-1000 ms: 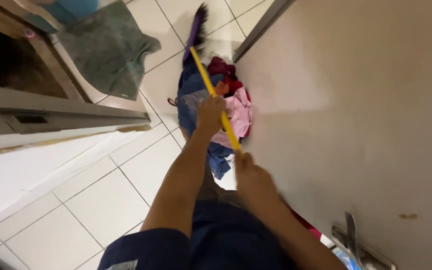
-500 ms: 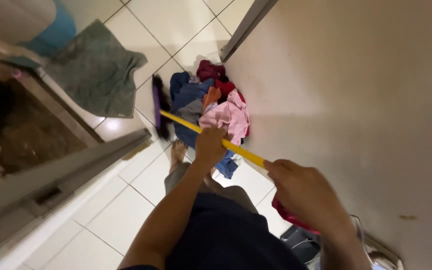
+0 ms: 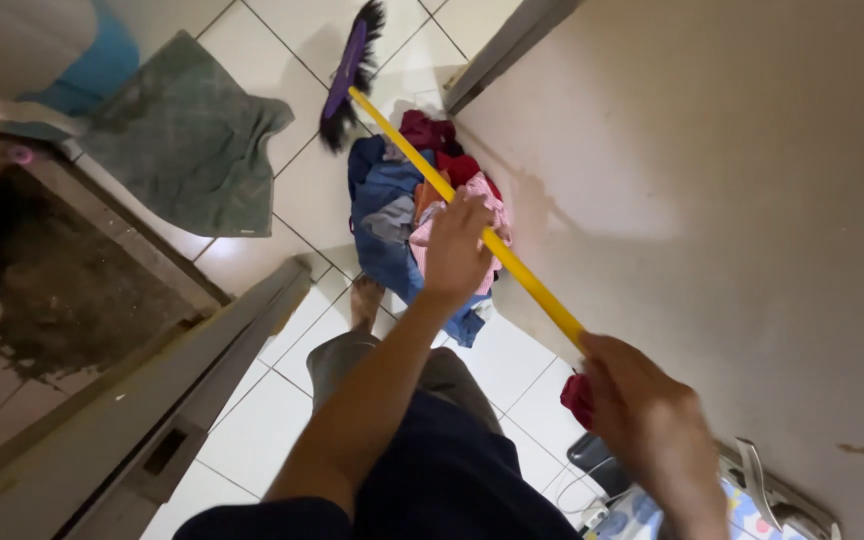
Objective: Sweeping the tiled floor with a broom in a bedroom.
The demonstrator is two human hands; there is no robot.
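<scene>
Broom [image 3: 432, 175] with a yellow handle is held by both hands and slants from lower right up to upper left across the white tiled floor [image 3: 252, 420]. Its purple head [image 3: 345, 70], fringed with dark bristles, rests on the tiles near the top of the view, just beyond a pile of clothes [image 3: 417, 215] in blue, pink, red and orange that is heaped against the beige wall [image 3: 732, 200]. The left hand [image 3: 455, 250] is wrapped around the middle of the handle, fingers closed on it, directly above the pile. The right hand [image 3: 647, 425] is closed around the lower end of the handle, near the bottom right. A grey-green mat [image 3: 187, 150] is spread on the tiles to the left of the broom head, well apart from the clothes. A grey door frame [image 3: 182, 390] is seen at lower left, and a bare foot [image 3: 364, 300] is planted beside the pile.
</scene>
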